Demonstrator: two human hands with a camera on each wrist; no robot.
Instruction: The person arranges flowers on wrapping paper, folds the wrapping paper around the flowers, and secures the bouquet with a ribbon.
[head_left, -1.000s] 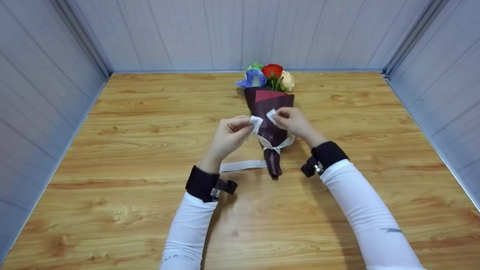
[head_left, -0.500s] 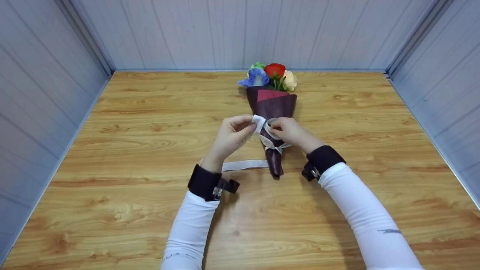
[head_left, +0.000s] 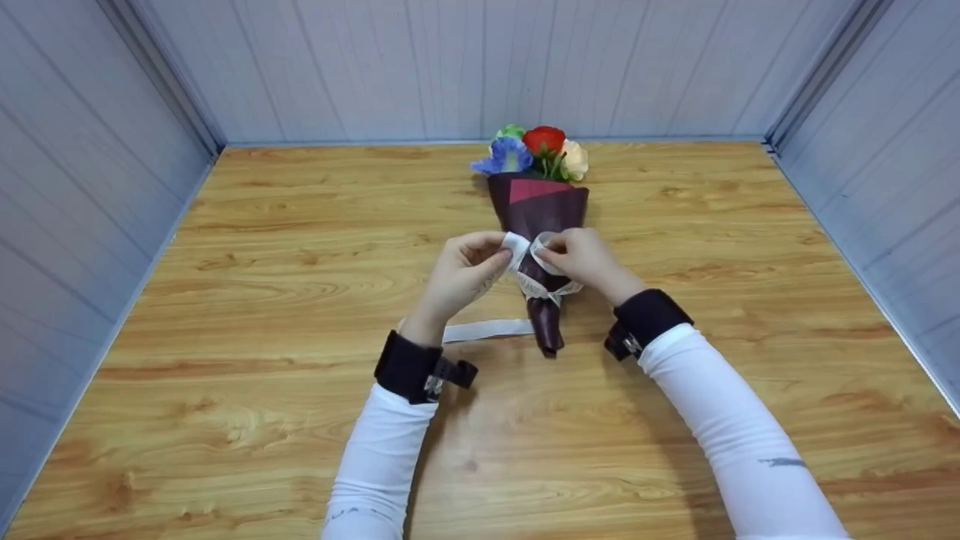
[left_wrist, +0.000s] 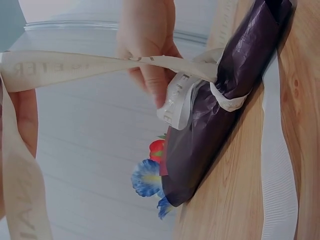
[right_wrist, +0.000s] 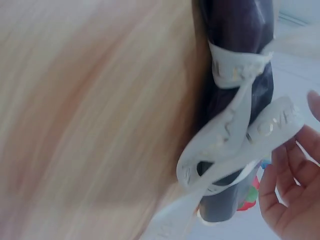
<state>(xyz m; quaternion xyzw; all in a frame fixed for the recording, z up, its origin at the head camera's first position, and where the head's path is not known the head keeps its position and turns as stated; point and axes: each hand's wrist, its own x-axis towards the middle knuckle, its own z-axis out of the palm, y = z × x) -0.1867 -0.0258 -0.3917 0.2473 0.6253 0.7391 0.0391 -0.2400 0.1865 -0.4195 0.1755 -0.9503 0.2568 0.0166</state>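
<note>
In the head view a bouquet in dark purple wrapping lies on the table. A white printed ribbon goes round its narrow stem and is crossed in a knot. My left hand pinches one length of this ribbon above the wrapping, left of the bouquet. In the left wrist view that length stretches from the left fingers to the knot. Opposite it, my right hand pinches the other length, bent into a loop. Part of the knot is hidden behind the ribbon.
Blue, red, green and cream flowers stick out of the wrapping's far end, near the back wall. A flat white strip lies on the wooden table, left of the stem. Panels also enclose both sides.
My right hand has come slightly nearer and lower, and the ribbon in it now bends into a round loop. The left hand keeps its pinch, almost in place. The bouquet stays put.
</note>
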